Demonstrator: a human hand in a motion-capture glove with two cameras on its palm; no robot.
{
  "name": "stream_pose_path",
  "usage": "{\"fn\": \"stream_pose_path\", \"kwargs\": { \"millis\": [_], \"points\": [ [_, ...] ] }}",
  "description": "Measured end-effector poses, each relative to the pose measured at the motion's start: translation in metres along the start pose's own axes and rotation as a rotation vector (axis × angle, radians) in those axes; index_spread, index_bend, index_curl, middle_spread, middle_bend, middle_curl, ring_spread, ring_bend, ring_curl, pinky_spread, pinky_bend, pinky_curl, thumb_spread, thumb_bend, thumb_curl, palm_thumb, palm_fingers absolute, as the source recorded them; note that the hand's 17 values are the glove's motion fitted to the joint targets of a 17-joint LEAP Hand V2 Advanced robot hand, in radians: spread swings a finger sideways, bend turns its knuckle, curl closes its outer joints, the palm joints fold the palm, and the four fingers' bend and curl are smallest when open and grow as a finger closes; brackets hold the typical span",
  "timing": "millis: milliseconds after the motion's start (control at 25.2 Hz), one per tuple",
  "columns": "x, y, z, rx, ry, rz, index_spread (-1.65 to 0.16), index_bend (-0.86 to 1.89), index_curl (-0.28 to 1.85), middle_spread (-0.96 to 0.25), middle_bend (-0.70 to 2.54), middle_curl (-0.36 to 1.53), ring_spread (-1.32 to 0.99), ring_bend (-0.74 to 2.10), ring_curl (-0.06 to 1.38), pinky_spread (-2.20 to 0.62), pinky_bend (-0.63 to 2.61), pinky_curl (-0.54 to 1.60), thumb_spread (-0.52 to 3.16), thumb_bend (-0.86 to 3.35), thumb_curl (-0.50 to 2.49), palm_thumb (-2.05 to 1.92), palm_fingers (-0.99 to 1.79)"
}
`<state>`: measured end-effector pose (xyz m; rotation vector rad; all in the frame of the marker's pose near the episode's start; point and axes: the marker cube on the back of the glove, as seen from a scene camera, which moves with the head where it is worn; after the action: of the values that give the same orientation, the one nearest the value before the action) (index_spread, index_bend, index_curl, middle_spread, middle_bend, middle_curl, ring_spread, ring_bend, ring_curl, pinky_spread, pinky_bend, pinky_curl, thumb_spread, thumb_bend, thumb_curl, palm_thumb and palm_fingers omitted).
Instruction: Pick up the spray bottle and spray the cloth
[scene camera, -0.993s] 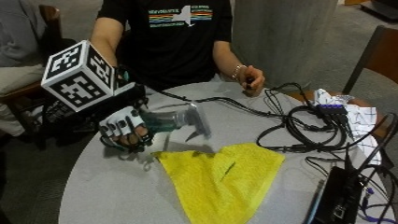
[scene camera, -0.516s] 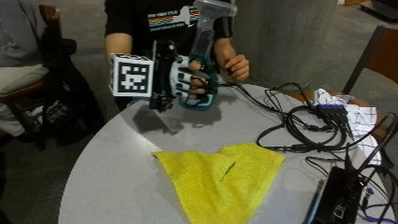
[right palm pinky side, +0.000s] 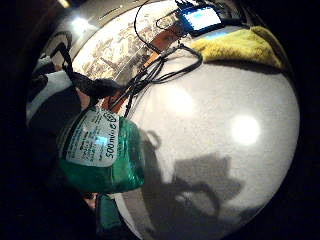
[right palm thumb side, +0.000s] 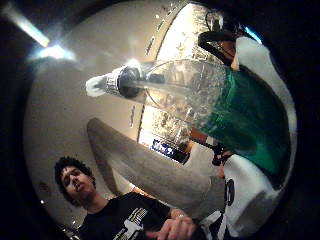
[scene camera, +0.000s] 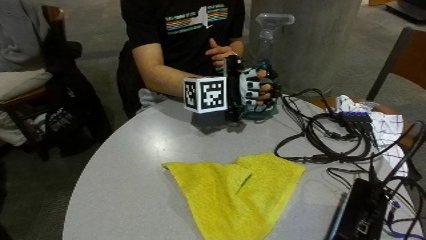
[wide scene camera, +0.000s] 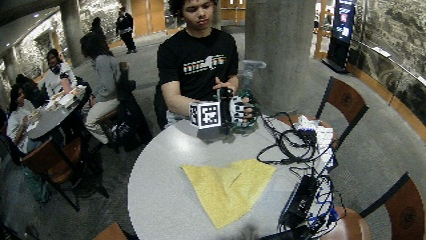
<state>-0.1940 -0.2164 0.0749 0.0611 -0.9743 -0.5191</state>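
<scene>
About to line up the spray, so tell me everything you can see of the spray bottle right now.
The spray bottle stands upright at the far edge of the table. Its plastic body is see-through: green in the lower part, clear at the neck, with a pale trigger head on top. A white label reads 500 ml. The gloved right hand grips its lower body. It is apart from the yellow cloth, which lies flat nearer the camera.

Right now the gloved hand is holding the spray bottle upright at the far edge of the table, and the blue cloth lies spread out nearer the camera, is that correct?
Not quite: the cloth is yellow, not blue, as the outside view shows. The rest stands: the gloved right hand holds the spray bottle upright at the far edge of the table, with the cloth spread out nearer the camera.
</scene>
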Motion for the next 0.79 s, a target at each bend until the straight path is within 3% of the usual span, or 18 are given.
{"fn": "stream_pose_path", "kwargs": {
  "millis": [119, 397, 556, 795],
  "points": [
    [0.011, -0.013, 0.039, 0.043, -0.007, -0.007, -0.22, 0.11, 0.30, -0.02, 0.23, 0.45, -0.05, 0.47, 0.37, 0.05, 0.41, 0.37, 0.64, -0.03, 0.62, 1.04, 1.10],
    [0.021, -0.009, 0.048, 0.010, -0.047, 0.022, -0.21, 0.11, 0.29, -0.02, 0.22, 0.44, -0.04, 0.46, 0.37, 0.06, 0.41, 0.37, 0.69, -0.03, 0.60, 1.03, 1.09],
    [0.018, 0.005, 0.026, -0.062, -0.051, 0.059, -0.24, 0.03, 0.27, -0.02, 0.23, 0.45, -0.04, 0.43, 0.37, 0.12, 0.37, 0.37, 0.76, -0.04, 0.58, 0.99, 0.84],
    [0.002, 0.034, -0.051, 0.033, 0.076, 0.073, -0.26, 0.08, 0.24, 0.00, 0.24, 0.45, -0.02, 0.41, 0.36, 0.16, 0.39, 0.37, 0.83, -0.03, 0.55, 0.96, 0.75]
  ]
}}
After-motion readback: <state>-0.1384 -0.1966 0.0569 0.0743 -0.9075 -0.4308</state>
